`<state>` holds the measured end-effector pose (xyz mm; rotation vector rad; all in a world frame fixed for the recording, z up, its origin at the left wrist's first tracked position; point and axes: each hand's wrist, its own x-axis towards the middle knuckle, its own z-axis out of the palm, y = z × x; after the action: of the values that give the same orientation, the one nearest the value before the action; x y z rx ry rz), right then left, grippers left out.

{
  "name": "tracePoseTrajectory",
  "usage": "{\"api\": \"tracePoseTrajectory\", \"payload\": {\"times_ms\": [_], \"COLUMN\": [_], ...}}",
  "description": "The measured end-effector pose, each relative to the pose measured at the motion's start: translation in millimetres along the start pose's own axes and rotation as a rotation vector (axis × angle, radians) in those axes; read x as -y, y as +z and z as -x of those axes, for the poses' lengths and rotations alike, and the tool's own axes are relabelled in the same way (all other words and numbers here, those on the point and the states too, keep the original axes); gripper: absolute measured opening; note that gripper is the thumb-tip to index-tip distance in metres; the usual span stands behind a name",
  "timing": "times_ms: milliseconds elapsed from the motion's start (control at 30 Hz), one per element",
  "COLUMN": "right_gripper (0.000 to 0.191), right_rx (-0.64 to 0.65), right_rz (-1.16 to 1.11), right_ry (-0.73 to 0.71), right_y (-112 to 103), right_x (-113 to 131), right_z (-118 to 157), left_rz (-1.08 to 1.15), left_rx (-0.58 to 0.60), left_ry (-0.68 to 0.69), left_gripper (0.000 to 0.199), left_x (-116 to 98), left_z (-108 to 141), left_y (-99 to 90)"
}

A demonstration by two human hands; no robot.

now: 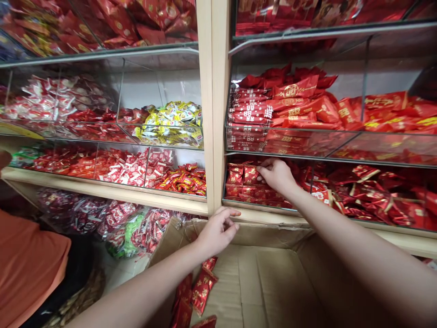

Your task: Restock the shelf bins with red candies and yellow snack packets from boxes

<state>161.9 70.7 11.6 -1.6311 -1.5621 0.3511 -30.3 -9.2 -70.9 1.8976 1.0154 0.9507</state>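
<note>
In the lower right shelf compartment, my right hand (278, 176) closes thumb and fingers on the edge of a small red packet with gold print (251, 174). That packet sits at the top of a neat stack beside similar ones. My left hand (218, 231) hovers by the far rim of a cardboard box (269, 234), index finger and thumb stretched apart, other fingers loosely curled, nothing between them. Inside the box, at its left side, lie several red packets (204, 289), partly hidden by my left forearm.
Wooden shelves (215, 109) with clear dividers hold heaps of wrapped sweets, including yellow-and-white ones (174, 120). Larger red packets (300, 105) fill the compartment above my right hand. Bagged goods (119, 218) rest under the left shelf. A person in an orange top (30, 264) is at the left.
</note>
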Motion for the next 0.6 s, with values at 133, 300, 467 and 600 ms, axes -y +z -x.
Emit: {"api": "tracePoseTrajectory", "payload": {"times_ms": [133, 300, 467, 600], "right_gripper": [0.012, 0.016, 0.014, 0.014], "right_rx": [0.054, 0.009, -0.138, 0.063], "right_rz": [0.046, 0.174, 0.272, 0.279], "right_ry": [0.012, -0.089, -0.325, -0.669], "right_y": [-2, -9, -20, -14], "right_x": [7, 10, 9, 6], "right_z": [3, 8, 30, 85], "left_rz": [0.029, -0.004, -0.552, -0.854], "left_rx": [0.023, 0.184, 0.499, 0.568], "left_ry": [-0.002, 0.018, 0.003, -0.281], "left_gripper": [0.024, 0.025, 0.028, 0.05], "left_x": [-1, -5, -6, 4], "left_z": [0, 6, 13, 20], "left_y": [-0.5, -2.4, -10.2, -12.2]}}
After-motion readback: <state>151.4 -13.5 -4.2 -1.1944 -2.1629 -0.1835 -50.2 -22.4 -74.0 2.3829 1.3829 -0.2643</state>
